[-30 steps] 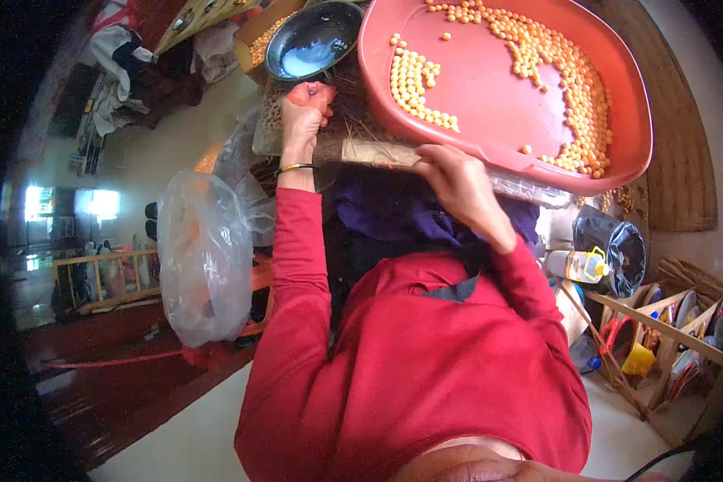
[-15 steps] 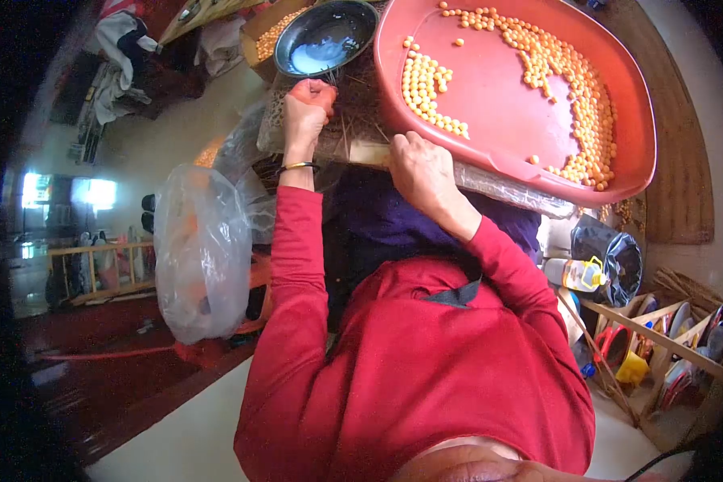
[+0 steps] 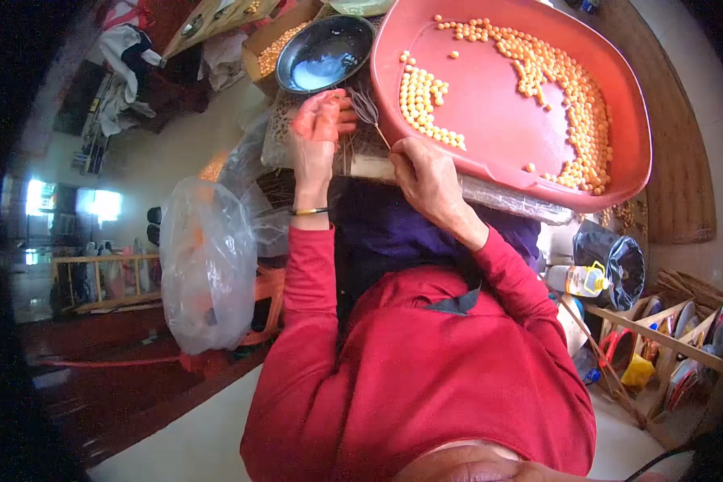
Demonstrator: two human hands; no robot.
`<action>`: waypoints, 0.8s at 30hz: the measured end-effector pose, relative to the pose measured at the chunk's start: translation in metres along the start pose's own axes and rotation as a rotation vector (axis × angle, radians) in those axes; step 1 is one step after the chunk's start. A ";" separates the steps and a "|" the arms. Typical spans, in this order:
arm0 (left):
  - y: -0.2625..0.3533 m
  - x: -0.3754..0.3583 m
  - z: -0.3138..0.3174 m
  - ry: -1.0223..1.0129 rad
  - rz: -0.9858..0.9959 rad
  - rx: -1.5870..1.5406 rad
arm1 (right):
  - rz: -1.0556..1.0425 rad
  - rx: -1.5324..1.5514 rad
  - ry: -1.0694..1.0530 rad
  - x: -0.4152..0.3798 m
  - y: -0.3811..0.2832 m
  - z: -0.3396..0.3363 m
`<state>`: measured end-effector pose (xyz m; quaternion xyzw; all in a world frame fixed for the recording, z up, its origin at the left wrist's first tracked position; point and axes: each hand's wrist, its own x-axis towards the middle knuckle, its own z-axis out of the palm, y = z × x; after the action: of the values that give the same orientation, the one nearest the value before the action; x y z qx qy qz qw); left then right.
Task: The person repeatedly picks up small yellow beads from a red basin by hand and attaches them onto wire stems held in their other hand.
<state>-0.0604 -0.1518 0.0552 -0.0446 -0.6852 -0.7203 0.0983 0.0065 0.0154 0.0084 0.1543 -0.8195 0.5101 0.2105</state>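
My right hand [image 3: 427, 178] pinches the thin stem of a small wire spray [image 3: 366, 109], whose fine dark strands spread out at the far end. Beside it, my left hand [image 3: 321, 124] is open, fingers apart, with an orange-red covering over the fingers and palm. It seems to hold nothing. Just beyond the left hand is a dark bowl [image 3: 294, 53] with whitish liquid in it. To the right stands a big red plastic tub [image 3: 490, 104], in which many small round orange beads [image 3: 593, 136] lie along the far and right sides and in a patch at the left.
A cardboard box [image 3: 255, 44] of orange pieces stands behind the bowl. A clear plastic bag [image 3: 209, 273] hangs at my left. At my right are a black-lined bin [image 3: 621, 261], a plastic bottle [image 3: 574, 279] and a wooden rack [image 3: 659, 341] holding assorted items.
My left hand has opened from a closed fist, its fingers now apart. The wire spray now shows clearly, slanting up from my right hand between the bowl and the tub.
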 end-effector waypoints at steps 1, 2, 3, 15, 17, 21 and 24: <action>0.001 -0.003 0.003 -0.032 -0.022 -0.101 | -0.018 -0.008 -0.004 -0.001 0.001 0.001; 0.003 -0.006 0.005 -0.064 -0.044 -0.204 | -0.035 -0.018 -0.008 -0.001 0.002 0.002; 0.004 -0.008 0.008 -0.098 -0.066 -0.307 | -0.053 -0.028 -0.010 -0.001 0.003 0.003; -0.002 -0.005 0.004 -0.228 -0.053 -0.237 | -0.079 -0.006 -0.058 -0.002 -0.005 -0.005; -0.002 -0.005 0.006 -0.163 -0.024 -0.176 | -0.044 0.037 -0.047 -0.001 -0.008 -0.007; 0.000 -0.007 0.008 -0.084 -0.004 -0.084 | 0.004 0.082 -0.048 -0.001 -0.013 -0.013; 0.003 -0.007 0.008 -0.031 -0.032 0.020 | 0.039 0.099 -0.088 -0.001 -0.017 -0.015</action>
<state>-0.0532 -0.1431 0.0575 -0.0439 -0.6945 -0.7140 0.0766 0.0183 0.0216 0.0266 0.1706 -0.8046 0.5467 0.1566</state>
